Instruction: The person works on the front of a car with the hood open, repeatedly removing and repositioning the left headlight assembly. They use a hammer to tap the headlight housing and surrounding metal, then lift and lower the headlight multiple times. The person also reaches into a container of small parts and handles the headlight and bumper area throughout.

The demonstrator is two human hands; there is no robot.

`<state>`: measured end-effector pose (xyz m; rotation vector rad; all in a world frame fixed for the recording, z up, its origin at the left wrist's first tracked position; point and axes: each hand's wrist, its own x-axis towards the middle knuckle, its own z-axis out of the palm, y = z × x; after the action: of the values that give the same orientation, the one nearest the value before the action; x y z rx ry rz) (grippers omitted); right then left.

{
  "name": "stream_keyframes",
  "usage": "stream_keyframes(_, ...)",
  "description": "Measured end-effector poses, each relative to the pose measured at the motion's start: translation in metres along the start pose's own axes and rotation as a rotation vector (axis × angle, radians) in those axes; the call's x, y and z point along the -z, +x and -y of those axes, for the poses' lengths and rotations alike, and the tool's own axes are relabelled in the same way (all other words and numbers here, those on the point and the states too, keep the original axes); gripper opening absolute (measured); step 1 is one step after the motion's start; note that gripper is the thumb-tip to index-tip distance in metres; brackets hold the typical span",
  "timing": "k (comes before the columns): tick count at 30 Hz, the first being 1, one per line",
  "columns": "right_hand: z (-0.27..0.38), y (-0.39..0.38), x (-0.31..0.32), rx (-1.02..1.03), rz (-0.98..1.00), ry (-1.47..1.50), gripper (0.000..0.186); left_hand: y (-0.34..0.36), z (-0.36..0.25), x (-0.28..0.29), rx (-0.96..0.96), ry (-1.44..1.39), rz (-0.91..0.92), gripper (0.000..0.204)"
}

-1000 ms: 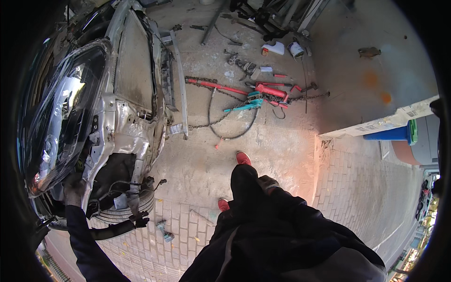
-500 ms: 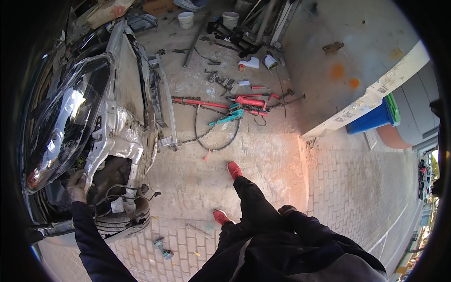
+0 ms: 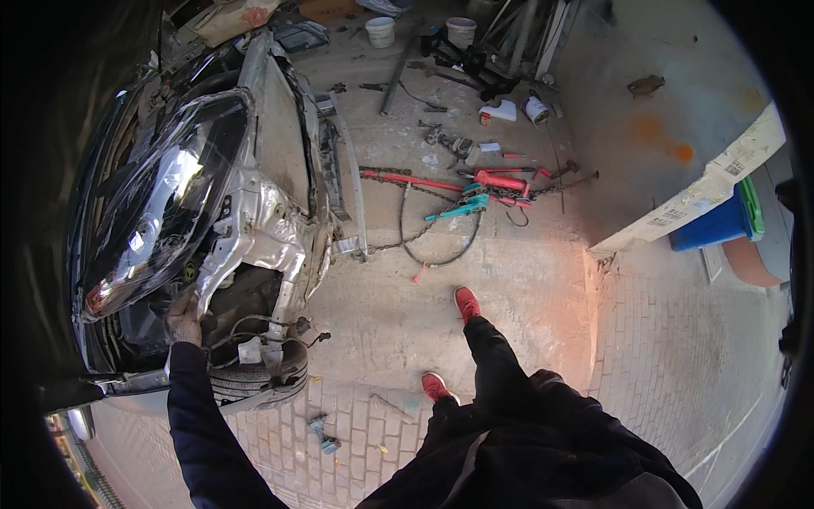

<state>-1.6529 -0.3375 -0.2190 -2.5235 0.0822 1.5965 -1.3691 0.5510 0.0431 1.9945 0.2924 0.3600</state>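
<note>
My gloved left hand is at the bare silver metal frame of a stripped, damaged car front, its fingers curled at the frame's lower edge. Just above the hand lies a headlight with a clear, shiny cover. Below and to the right are loose wires with connectors and the car's tyre. Down by my right thigh hangs my right hand, dark and mostly hidden, with its fingers not distinguishable. It appears to touch nothing of the car.
Ahead on the concrete lie a red hydraulic ram, a teal clamp, chains and a black hose. A teal power tool lies on the paving near my feet. White buckets stand far off; a blue bin is at the right.
The whole view has swung left, so the scene sits farther right in the picture. My left hand stays at the same metal frame; my right hand stays low by my thigh.
</note>
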Motion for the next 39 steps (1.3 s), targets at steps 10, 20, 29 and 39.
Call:
stream_keyframes(10,-0.006,0.010,0.000,-0.075,-0.004,0.007,0.049,-0.023,-0.039,-0.016,-0.085,0.201,0.012,0.028)
stream_keyframes(20,0.007,0.008,-0.004,-0.066,-0.017,0.003,0.049,-0.022,-0.033,-0.010,-0.090,0.184,0.038,0.030)
stream_keyframes(29,0.007,0.008,-0.012,-0.069,-0.019,0.015,0.050,-0.034,-0.052,-0.018,-0.158,0.434,0.035,0.038)
stream_keyframes(39,0.013,0.007,-0.005,-0.058,-0.045,-0.016,0.050,-0.049,-0.057,-0.035,-0.424,0.908,0.010,0.083)
